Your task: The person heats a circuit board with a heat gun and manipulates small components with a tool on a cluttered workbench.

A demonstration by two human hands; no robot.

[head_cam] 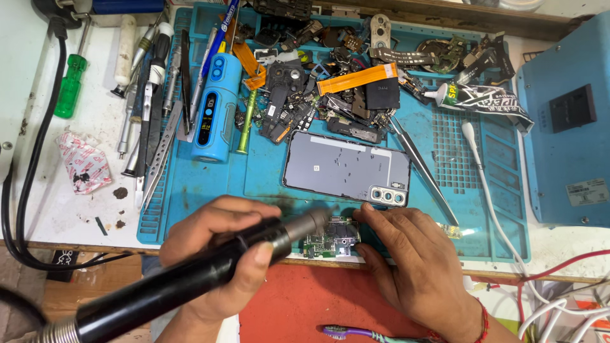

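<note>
The left hand (219, 254) wraps the black hot-air wand (190, 276), hiding its middle; the hose end runs off the bottom left corner. The right hand (413, 254) covers the right edge of the small circuit board (330, 238). The board's parts are too small to tell apart. The purple toothbrush (356, 333) is cut by the bottom edge, and the blue box (565, 121) by the right.

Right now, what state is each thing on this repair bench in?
Left hand: gripping the black hot-air wand, nozzle over the board.
Right hand: fingertips pressing the circuit board's edge.
Circuit board: bare, flat on the blue mat.
Phone: lying face down, back cover on.
Tweezers: lying unused.
Glue tube: crumpled, lying flat.
</note>
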